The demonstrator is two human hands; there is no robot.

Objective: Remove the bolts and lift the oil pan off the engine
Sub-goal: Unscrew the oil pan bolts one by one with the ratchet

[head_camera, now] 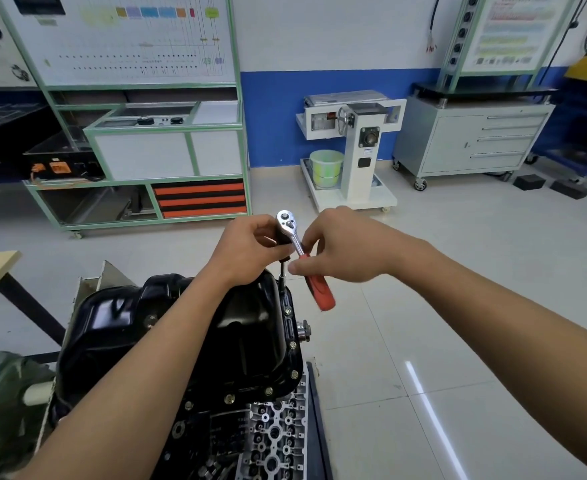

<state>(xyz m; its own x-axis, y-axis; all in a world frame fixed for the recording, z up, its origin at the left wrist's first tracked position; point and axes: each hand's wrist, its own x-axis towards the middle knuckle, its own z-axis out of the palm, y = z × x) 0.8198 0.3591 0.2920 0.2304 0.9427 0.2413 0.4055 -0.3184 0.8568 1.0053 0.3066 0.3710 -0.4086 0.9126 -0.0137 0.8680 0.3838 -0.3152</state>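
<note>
At the centre of the frame, the left hand (247,247) had its fingers curled round the dark top of the extension bar (282,274), just under the chrome head of the ratchet wrench (285,219). The right hand (340,247) pinched the wrench's red handle near its upper end. The bar stood upright at the far right edge of the black oil pan (222,327). The pan sat on the engine (274,427) in the lower centre, with bolts (294,374) seated along its flange.
</note>
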